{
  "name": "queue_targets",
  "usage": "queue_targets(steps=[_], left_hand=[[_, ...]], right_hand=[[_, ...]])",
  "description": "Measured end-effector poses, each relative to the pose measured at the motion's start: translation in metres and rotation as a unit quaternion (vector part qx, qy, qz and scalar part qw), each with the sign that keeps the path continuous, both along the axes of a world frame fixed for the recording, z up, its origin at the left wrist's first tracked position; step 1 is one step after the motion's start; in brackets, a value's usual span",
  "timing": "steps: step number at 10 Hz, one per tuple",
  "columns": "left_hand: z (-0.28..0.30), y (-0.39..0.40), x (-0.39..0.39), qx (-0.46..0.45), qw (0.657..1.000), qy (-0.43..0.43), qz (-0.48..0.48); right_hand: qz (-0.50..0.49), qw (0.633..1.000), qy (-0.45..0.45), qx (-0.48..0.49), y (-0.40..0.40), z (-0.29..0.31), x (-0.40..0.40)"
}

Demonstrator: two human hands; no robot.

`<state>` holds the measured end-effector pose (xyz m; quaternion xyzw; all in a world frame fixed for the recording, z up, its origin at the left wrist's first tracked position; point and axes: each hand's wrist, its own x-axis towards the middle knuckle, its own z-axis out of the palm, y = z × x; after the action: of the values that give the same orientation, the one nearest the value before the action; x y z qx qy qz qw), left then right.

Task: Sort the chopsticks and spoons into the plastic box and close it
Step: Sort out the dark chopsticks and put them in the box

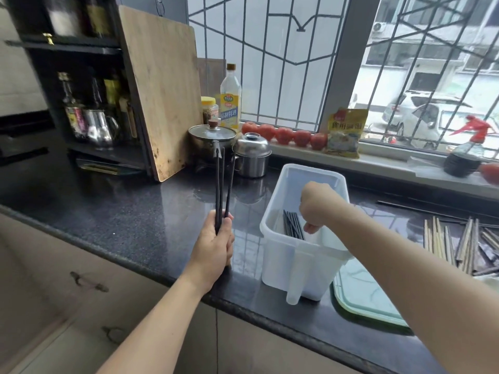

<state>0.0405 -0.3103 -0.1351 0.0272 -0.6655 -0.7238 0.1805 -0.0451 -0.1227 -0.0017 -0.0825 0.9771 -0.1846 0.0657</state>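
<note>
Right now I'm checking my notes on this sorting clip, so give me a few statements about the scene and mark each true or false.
1. The left hand grips dark chopsticks that point up and away. True.
2. The box has its lid on. False: it is open at the top, and the right hand reaches into it.
3. Dark chopsticks already lie inside the box. True.
4. A pile of chopsticks lies on the counter left of the box. False: it lies to the right.
5. Tomatoes sit in a row on the sill. True.
</note>
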Motion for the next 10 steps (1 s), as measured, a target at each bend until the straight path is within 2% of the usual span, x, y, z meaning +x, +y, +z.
queue_targets(steps=[1, 2, 3, 4, 5, 6, 7, 8, 9, 10], left_hand=[[0.001, 0.0, 0.001, 0.028, 1.0, 0.007, 0.0], [0.002, -0.001, 0.002, 0.073, 0.997, 0.007, -0.001], [0.002, 0.0, 0.003, 0.068, 0.998, 0.006, -0.003], [0.002, 0.001, 0.003, 0.026, 0.999, 0.023, 0.003], [0.002, 0.002, 0.004, 0.001, 0.999, 0.044, -0.013], [0.002, 0.004, 0.005, -0.023, 0.998, 0.051, -0.032], [0.0, 0.005, 0.005, -0.048, 0.997, 0.051, -0.045], [0.0, 0.006, 0.006, -0.057, 0.996, 0.054, -0.051], [0.0, 0.006, 0.005, -0.033, 0.997, 0.05, -0.04], [-0.001, 0.001, 0.003, 0.006, 0.999, 0.041, -0.013]], right_hand=[[0.0, 0.998, 0.021, 0.067, 0.002, -0.007, -0.019], [-0.004, 0.991, 0.133, -0.004, 0.001, -0.003, -0.015], [-0.001, 0.972, 0.211, -0.106, 0.0, 0.008, -0.002], [0.044, 0.963, 0.146, -0.223, -0.009, 0.022, 0.013], [0.143, 0.956, 0.094, -0.236, -0.028, 0.025, 0.028], [0.204, 0.947, 0.101, -0.226, -0.045, 0.009, 0.034], [0.189, 0.948, 0.117, -0.229, -0.049, -0.001, 0.033], [0.175, 0.949, 0.09, -0.246, -0.045, 0.001, 0.031], [0.125, 0.927, 0.147, -0.323, -0.041, 0.004, 0.034], [-0.004, 0.792, 0.298, -0.533, -0.019, 0.033, 0.032]])
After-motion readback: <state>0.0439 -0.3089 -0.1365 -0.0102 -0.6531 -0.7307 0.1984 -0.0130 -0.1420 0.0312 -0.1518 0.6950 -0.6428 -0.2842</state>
